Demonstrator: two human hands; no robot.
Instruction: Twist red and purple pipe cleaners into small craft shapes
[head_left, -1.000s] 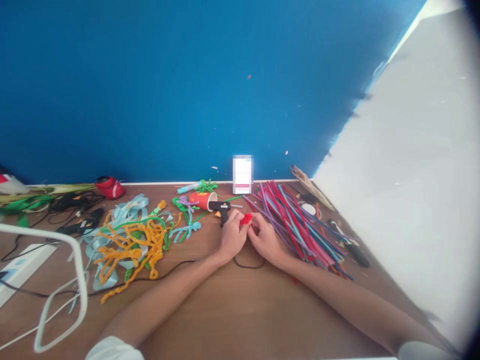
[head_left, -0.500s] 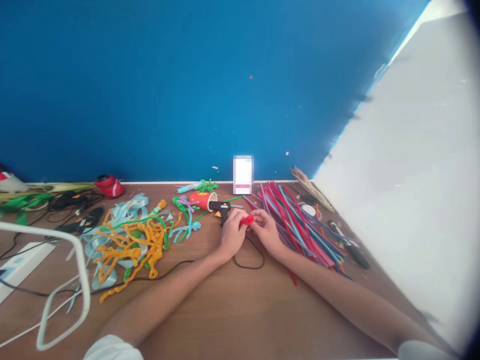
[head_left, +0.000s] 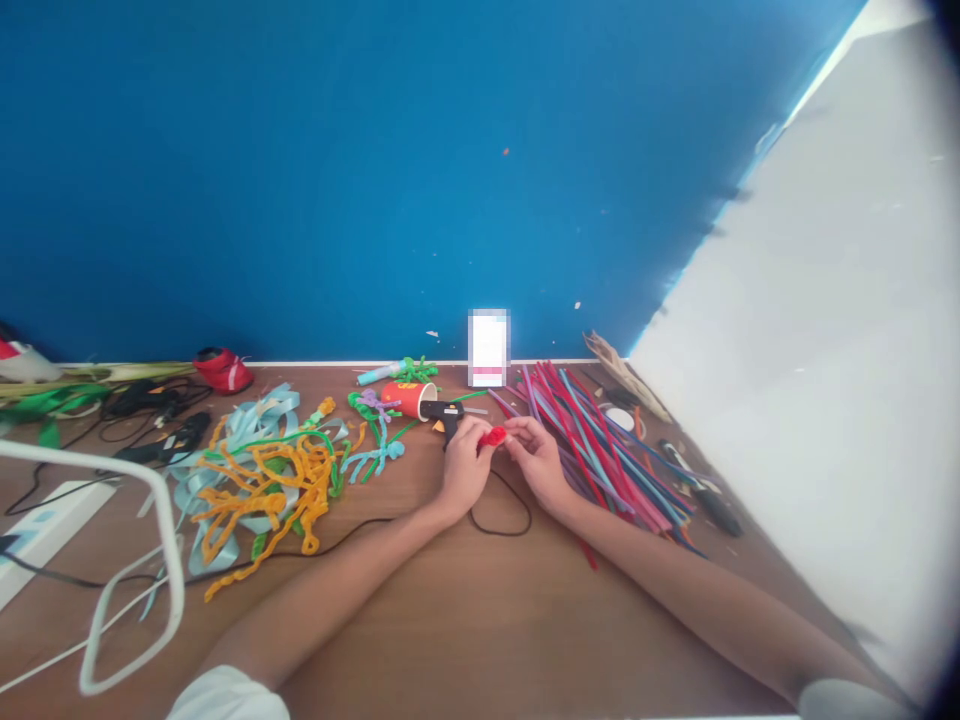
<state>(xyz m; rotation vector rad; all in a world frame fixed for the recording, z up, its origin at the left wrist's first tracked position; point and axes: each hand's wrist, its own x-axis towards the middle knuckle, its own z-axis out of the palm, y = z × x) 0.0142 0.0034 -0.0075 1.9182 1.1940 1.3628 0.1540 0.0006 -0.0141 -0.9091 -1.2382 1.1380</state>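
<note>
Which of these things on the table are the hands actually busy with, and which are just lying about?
In use:
left hand
right hand
red pipe cleaner piece, pinched between both

Lying about:
glue gun
red paper cup, on its side
pipe cleaner bundle
orange and blue tangle
black cable

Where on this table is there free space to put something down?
Bare wood lies between the two forearms, near the front edge. Crowded: the orange and blue tangle on the left, the pipe cleaner bundle on the right, the glue gun behind the hands.
</note>
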